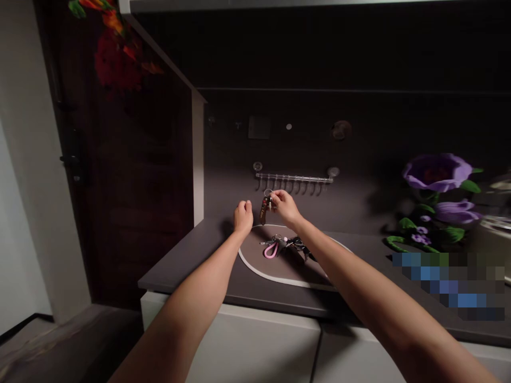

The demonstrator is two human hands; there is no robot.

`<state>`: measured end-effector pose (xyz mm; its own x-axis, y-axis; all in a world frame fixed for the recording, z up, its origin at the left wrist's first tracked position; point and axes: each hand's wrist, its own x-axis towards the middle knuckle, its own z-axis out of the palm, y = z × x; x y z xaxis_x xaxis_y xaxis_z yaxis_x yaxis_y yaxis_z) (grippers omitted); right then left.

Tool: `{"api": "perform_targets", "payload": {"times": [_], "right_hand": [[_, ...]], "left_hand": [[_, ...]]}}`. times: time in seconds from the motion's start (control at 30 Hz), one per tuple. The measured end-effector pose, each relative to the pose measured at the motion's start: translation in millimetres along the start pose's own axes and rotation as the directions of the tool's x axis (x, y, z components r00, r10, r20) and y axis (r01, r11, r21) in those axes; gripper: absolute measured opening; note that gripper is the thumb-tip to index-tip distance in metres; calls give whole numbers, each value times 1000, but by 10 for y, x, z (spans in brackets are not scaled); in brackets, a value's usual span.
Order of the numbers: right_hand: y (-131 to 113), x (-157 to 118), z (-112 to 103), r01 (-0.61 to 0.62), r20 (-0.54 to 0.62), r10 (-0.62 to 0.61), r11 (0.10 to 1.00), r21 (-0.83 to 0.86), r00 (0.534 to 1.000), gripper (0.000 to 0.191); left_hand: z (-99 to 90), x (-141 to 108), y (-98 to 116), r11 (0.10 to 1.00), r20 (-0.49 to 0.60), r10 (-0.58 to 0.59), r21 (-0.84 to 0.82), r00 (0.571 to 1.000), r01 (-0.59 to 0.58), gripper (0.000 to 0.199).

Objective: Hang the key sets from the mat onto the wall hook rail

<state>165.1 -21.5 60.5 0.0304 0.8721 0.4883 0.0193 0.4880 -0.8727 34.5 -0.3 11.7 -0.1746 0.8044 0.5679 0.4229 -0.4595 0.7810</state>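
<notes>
My right hand pinches a bunch of keys just below the hook rail. Its metal ring stands above the fingertips, and a dark brown fob with lettering dangles at the left. To the left of the keys is my left hand, its fingers curled closed; whatever they hold, if anything, is hidden. Beneath both hands, a brown oval mat with a pale rim bears more keys and a pink loop strap. On the wall, the clear hook rail carries several small hooks.
The mat lies on a dark countertop under an overhead cabinet. Purple artificial flowers and a pale round container stand at the right, near a blurred-out patch. A dark door is at the left.
</notes>
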Motion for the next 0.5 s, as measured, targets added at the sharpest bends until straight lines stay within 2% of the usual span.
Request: {"api": "perform_targets", "payload": {"times": [0.1, 0.3, 0.5], "right_hand": [[-41, 173, 95, -36, -48, 37, 999, 35, 998, 8], [13, 477, 271, -94, -131, 101, 994, 60, 986, 8], [160, 689, 374, -125, -238, 137, 990, 67, 962, 9]], "left_hand": [[-31, -35, 14, 982, -109, -6, 185, 994, 26, 34], [-42, -123, 53, 926, -27, -13, 377, 1000, 22, 35], [-28, -136, 43, 884, -14, -15, 468, 1000, 19, 35]]}}
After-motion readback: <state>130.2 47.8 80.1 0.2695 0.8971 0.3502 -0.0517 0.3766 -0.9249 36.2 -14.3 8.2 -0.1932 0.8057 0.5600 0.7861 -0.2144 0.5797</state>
